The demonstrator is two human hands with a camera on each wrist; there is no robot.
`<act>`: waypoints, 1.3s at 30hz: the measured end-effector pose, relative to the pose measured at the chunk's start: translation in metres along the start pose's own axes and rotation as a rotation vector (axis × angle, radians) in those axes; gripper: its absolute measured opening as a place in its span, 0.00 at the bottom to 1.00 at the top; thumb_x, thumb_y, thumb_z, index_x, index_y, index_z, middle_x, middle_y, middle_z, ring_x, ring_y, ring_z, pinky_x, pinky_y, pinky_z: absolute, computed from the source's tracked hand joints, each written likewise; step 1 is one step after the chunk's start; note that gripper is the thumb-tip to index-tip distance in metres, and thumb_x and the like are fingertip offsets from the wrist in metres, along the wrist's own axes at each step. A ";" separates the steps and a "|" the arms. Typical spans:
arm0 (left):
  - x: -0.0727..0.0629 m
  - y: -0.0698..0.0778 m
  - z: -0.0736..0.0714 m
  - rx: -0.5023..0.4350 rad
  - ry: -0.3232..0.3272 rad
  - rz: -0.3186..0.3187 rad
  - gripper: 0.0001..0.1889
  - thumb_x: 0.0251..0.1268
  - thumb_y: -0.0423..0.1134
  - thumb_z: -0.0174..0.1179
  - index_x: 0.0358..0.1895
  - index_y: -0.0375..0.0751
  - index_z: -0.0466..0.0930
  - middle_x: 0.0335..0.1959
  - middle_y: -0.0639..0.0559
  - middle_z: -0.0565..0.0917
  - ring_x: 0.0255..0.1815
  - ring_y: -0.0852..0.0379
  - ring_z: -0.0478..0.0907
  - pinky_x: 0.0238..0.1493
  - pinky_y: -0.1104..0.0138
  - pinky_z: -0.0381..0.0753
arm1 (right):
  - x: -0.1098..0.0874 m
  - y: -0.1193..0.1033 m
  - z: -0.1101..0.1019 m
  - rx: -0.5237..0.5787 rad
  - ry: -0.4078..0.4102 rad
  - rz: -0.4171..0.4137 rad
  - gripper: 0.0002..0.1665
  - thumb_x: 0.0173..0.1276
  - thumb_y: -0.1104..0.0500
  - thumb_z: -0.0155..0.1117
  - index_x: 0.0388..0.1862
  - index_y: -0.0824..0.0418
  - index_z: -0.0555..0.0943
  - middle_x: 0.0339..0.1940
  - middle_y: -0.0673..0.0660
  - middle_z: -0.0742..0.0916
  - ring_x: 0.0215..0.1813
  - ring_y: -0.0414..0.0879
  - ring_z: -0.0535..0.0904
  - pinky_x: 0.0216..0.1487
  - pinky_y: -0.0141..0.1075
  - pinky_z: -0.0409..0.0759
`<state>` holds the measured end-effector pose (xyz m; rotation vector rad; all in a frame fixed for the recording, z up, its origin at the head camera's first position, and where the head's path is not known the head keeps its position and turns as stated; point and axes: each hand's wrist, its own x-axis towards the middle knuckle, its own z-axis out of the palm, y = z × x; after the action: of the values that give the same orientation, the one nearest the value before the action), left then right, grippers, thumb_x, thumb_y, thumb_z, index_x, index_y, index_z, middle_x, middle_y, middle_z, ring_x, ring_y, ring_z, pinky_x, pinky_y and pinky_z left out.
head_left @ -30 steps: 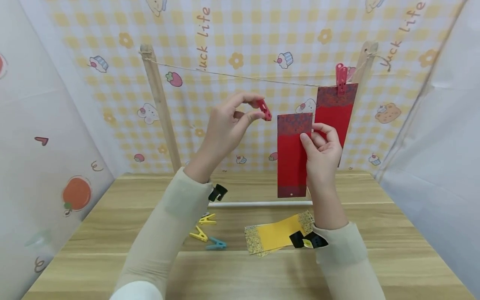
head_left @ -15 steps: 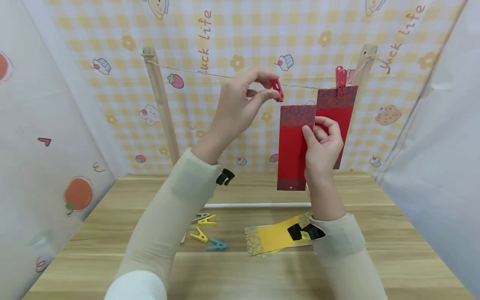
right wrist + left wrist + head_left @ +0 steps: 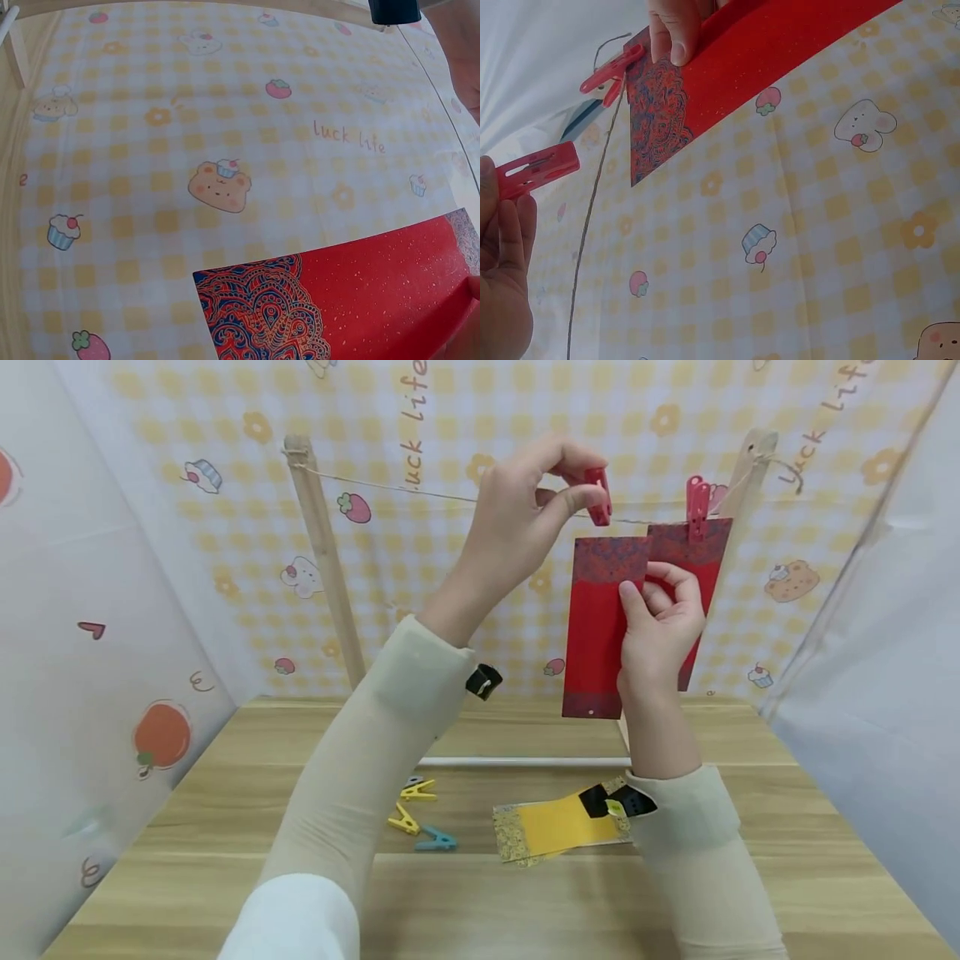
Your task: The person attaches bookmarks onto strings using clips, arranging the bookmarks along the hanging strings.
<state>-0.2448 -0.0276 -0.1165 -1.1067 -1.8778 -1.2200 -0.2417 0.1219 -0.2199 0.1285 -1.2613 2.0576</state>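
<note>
My left hand [image 3: 528, 514] pinches a red clothespin [image 3: 598, 497] between thumb and fingers, just above the top edge of a red card [image 3: 596, 627] with patterned ends. That card hangs upright from my right hand [image 3: 663, 618], whose thumb and fingers pinch its right edge near the top. The string [image 3: 420, 491] passes close behind the clothespin. In the left wrist view the held clothespin [image 3: 540, 169] points toward the string. A second red card [image 3: 693, 547], partly hidden behind my right hand, hangs from the string by red clothespins [image 3: 697, 508].
Two wooden posts [image 3: 322, 543] carry the string in front of a checked backdrop. Yellow cards [image 3: 551, 827] lie stacked on the table [image 3: 480, 910]. To their left are yellow clothespins [image 3: 405, 820] and a blue one [image 3: 437, 838]. A white rod [image 3: 525, 762] runs across behind.
Both hands have risen and shifted right. The left hand has brought its clothespin above the held card's top, and the card has moved up toward the string.
</note>
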 end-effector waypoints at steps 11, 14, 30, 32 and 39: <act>0.015 -0.006 0.006 0.023 -0.022 -0.072 0.12 0.63 0.35 0.65 0.47 0.32 0.83 0.41 0.45 0.86 0.43 0.61 0.82 0.44 0.74 0.84 | 0.006 -0.005 0.009 0.001 0.022 0.037 0.13 0.65 0.72 0.65 0.44 0.57 0.80 0.25 0.52 0.83 0.33 0.43 0.78 0.39 0.31 0.80; 0.016 -0.007 0.010 -0.003 -0.023 -0.076 0.12 0.63 0.35 0.65 0.46 0.32 0.83 0.40 0.44 0.86 0.43 0.61 0.81 0.45 0.75 0.84 | 0.007 -0.006 0.009 0.024 0.018 0.011 0.13 0.65 0.73 0.64 0.43 0.57 0.79 0.26 0.53 0.84 0.34 0.44 0.79 0.38 0.31 0.80; 0.019 -0.011 0.019 -0.008 -0.009 -0.129 0.12 0.62 0.36 0.66 0.45 0.33 0.84 0.41 0.45 0.87 0.43 0.61 0.81 0.46 0.75 0.83 | 0.012 -0.005 0.004 0.066 -0.009 -0.040 0.15 0.66 0.75 0.62 0.43 0.58 0.78 0.28 0.55 0.86 0.34 0.46 0.80 0.35 0.34 0.79; 0.020 -0.011 0.019 -0.001 -0.014 -0.134 0.11 0.63 0.36 0.66 0.45 0.33 0.84 0.41 0.46 0.88 0.43 0.61 0.81 0.46 0.75 0.84 | 0.012 -0.005 0.003 0.072 -0.009 -0.034 0.15 0.66 0.76 0.62 0.43 0.58 0.78 0.28 0.55 0.86 0.33 0.46 0.80 0.35 0.33 0.79; 0.022 -0.008 0.021 0.028 -0.036 -0.179 0.10 0.65 0.37 0.64 0.45 0.35 0.85 0.42 0.47 0.88 0.43 0.61 0.81 0.46 0.76 0.83 | 0.011 -0.006 0.003 0.062 0.006 -0.003 0.14 0.66 0.75 0.62 0.42 0.57 0.79 0.27 0.54 0.85 0.32 0.44 0.80 0.36 0.31 0.81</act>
<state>-0.2630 -0.0028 -0.1087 -0.9679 -2.0512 -1.2747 -0.2475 0.1269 -0.2091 0.1519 -1.1938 2.0936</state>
